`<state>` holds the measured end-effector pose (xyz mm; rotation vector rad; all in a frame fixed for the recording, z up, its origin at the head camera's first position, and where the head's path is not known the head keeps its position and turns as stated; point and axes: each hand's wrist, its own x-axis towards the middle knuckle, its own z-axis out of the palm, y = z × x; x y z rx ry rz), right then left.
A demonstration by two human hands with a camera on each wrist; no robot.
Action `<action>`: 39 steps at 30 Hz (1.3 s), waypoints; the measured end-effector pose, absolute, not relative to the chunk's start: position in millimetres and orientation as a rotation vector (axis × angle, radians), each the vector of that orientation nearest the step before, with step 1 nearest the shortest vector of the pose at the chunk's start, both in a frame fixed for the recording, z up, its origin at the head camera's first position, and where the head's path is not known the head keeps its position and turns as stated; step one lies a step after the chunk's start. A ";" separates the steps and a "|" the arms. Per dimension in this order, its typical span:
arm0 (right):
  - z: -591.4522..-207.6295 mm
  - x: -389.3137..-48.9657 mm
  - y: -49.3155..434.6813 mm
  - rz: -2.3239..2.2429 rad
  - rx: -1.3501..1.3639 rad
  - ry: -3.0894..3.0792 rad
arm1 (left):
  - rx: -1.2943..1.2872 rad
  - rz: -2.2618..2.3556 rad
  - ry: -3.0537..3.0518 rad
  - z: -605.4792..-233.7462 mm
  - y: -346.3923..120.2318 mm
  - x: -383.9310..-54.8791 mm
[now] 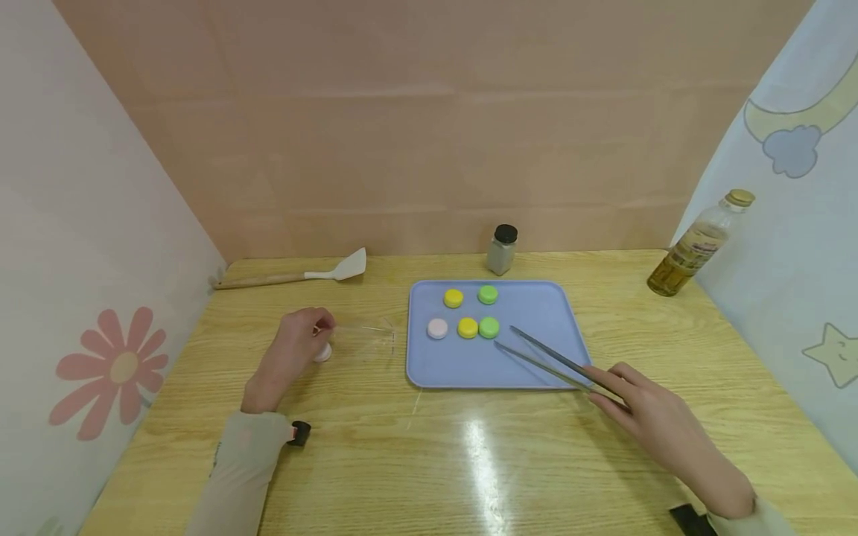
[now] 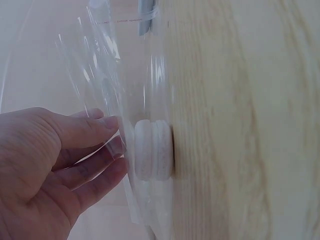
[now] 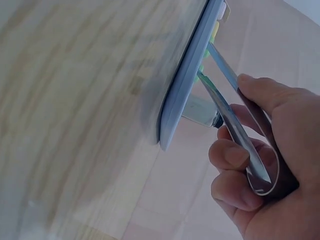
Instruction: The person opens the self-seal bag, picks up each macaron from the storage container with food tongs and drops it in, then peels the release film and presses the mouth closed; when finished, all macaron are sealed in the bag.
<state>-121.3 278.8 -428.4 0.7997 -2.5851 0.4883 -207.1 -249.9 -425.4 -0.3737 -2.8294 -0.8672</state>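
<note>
My left hand (image 1: 291, 350) pinches a clear plastic bag (image 1: 369, 344) between thumb and fingers. In the left wrist view a pale pink macaron (image 2: 152, 150) stands on edge low in the picture's depth, seemingly inside the bag and against the table. My right hand (image 1: 660, 420) grips metal tongs (image 1: 551, 357), their two tips apart and nothing between them. Those tips hover over the blue tray (image 1: 536, 301), just right of a green macaron (image 1: 489, 327). Beside it sit a yellow macaron (image 1: 468, 327) and a pink macaron (image 1: 438, 328); behind are another yellow (image 1: 453, 298) and green macaron (image 1: 488, 295).
A spatula (image 1: 335, 269) with a wooden handle lies at the back left. Behind the tray stands a small black-lidded jar (image 1: 501, 253). An oil bottle (image 1: 693, 249) is at the back right. Walls border the table at the back and both sides.
</note>
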 end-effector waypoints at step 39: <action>-425.7 -144.3 258.4 0.419 0.916 -2.497 | -0.384 -0.854 -2.825 -424.7 -249.1 -208.0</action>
